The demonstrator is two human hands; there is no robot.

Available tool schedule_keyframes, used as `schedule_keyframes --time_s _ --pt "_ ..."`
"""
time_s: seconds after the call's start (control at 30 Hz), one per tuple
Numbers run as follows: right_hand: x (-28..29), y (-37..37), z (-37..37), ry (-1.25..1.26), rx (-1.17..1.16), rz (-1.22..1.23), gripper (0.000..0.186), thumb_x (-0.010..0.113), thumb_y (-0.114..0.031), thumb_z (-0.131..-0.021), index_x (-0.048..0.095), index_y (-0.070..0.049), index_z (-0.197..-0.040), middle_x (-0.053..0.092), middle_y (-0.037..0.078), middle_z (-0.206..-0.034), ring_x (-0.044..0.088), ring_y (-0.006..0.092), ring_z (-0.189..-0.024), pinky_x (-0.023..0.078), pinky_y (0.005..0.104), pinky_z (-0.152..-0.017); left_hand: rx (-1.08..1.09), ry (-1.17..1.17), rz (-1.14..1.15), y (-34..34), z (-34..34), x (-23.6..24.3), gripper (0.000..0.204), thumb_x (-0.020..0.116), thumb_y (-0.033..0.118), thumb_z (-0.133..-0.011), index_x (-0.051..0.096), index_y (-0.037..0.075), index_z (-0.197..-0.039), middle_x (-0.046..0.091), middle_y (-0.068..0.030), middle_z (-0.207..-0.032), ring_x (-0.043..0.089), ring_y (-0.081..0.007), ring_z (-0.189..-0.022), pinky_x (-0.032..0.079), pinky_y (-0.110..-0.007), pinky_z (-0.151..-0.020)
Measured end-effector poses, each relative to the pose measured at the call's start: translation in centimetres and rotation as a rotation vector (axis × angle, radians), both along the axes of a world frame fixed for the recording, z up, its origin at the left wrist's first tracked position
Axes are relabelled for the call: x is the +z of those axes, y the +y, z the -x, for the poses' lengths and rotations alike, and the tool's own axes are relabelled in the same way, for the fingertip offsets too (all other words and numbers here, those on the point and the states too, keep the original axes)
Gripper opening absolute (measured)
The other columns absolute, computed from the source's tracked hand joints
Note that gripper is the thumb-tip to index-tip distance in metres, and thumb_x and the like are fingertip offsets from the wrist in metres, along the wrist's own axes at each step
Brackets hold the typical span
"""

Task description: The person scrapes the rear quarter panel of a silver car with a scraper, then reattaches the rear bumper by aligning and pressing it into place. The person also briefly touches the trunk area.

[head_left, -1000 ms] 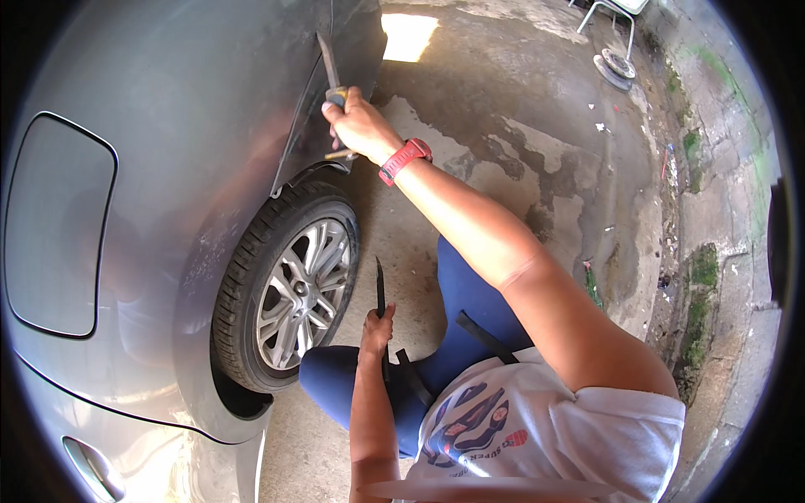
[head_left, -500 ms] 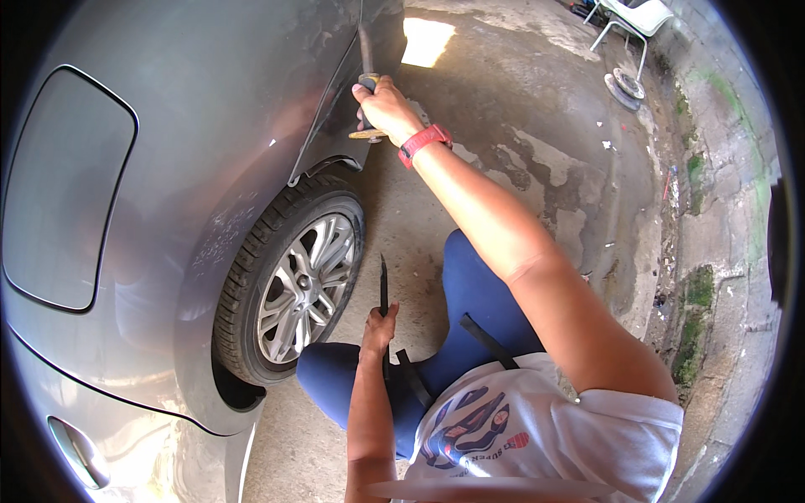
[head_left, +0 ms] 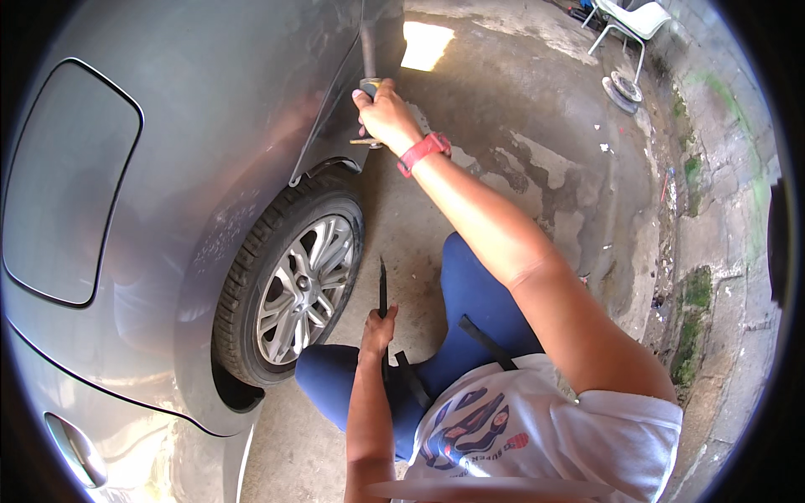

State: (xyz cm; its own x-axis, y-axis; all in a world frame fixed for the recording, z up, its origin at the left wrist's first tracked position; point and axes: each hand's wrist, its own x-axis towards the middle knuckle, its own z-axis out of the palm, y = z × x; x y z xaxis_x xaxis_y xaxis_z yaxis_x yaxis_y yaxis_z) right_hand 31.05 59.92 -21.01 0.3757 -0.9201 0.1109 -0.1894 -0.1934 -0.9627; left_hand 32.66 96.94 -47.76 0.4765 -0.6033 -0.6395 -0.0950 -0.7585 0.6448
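Note:
My right hand (head_left: 387,113), reaching far forward, is closed round the grip of a tool with a metal shaft (head_left: 368,52); its handle is black and yellow, with a flat yellowish disc at the near end. The shaft lies against or just over the grey car's (head_left: 180,159) body by a panel seam; contact cannot be made out. Beside the wheel (head_left: 303,281), my left hand (head_left: 379,329) is wrapped round a thin black pointed bar (head_left: 383,285), held upright in the picture with its tip away from me. Its lower end passes down by my knee.
The car with its fuel flap (head_left: 71,184) and door handle (head_left: 75,448) fills the left side. A white chair (head_left: 641,18) and brake discs (head_left: 622,90) stand on the concrete floor (head_left: 495,92) at the far right, near a rough block wall (head_left: 746,168).
My right hand has shifted very slightly and the disc end of its tool has tilted, now seen more edge-on. My left hand and the black bar stay nearly where they were.

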Motion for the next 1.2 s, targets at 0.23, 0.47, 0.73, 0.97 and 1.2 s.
schedule_keyframes --time_s 0.23,0.47,0.73,0.97,1.2 --pt "0.5 -0.4 -0.6 -0.016 0.01 -0.043 0.054 0.057 -0.035 -0.112 0.042 0.014 -0.131 0.075 0.028 -0.094 0.08 0.0315 -0.076 0.065 0.0437 -0.073 0.013 0.0 0.004 0.3 0.0 -0.4 0.071 0.071 0.059 -0.1 0.069 -0.01 -0.116 0.072 -0.0188 -0.086 0.072 -0.0274 -0.074 0.055 -0.043 -0.069" --pt "0.3 -2.2 -1.4 0.004 0.007 -0.027 0.05 0.062 -0.03 -0.113 0.043 0.01 -0.136 0.071 0.013 -0.088 0.075 0.0205 -0.068 0.061 0.0375 -0.062 0.026 0.016 -0.001 0.3 0.1 -0.3 0.071 0.071 0.059 -0.1 0.069 -0.01 -0.117 0.073 -0.0187 -0.086 0.072 -0.0277 -0.074 0.055 -0.043 -0.07" --pt "0.9 -2.6 -0.8 0.02 0.022 0.015 0.052 0.062 -0.031 -0.112 0.043 0.013 -0.132 0.071 0.013 -0.083 0.075 0.0214 -0.067 0.061 0.0374 -0.061 -0.008 -0.014 0.02 0.3 0.0 -0.8 0.072 0.07 0.06 -0.1 0.069 -0.01 -0.118 0.073 -0.0189 -0.087 0.072 -0.0281 -0.073 0.055 -0.043 -0.069" --pt "1.2 -1.7 -0.7 0.032 -0.099 0.008 0.058 0.062 -0.031 -0.112 0.04 0.016 -0.137 0.072 0.015 -0.083 0.075 0.0229 -0.067 0.061 0.0386 -0.061 0.014 0.002 -0.015 0.3 0.0 -0.7 0.074 0.07 0.062 -0.1 0.069 -0.009 -0.12 0.074 -0.0195 -0.089 0.073 -0.0291 -0.075 0.057 -0.043 -0.072" --pt "0.7 -1.4 0.1 0.041 -0.046 -0.002 0.053 0.058 -0.032 -0.112 0.042 0.014 -0.131 0.076 0.03 -0.096 0.081 0.0367 -0.086 0.063 0.0458 -0.084 -0.005 -0.012 -0.003 0.3 0.0 -0.8 0.074 0.07 0.062 -0.1 0.069 -0.009 -0.12 0.074 -0.0197 -0.089 0.074 -0.0292 -0.077 0.057 -0.043 -0.073"
